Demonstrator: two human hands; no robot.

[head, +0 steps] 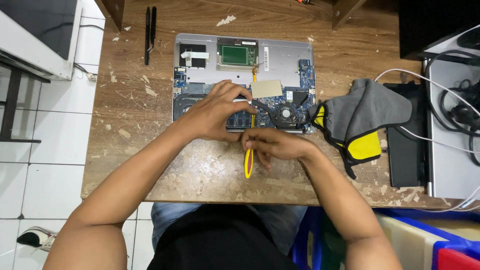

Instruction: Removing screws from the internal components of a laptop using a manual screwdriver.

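An opened laptop [243,82] lies in the middle of a worn wooden table [200,170], with its bottom cover off. Inside I see blue circuit boards, a green module near the far edge, a round black fan [287,111] with a dark heat pipe, and a beige square patch. The left hand [215,112] rests on the boards, fingers bent and pressing down; it holds nothing that I can see. The right hand [272,145] is closed around a yellow screwdriver [248,162], its thin shaft pointing into the laptop near the front edge. A grey and yellow cloth [360,117] lies just beside the laptop, and black tweezers [149,32] lie near the far left corner.
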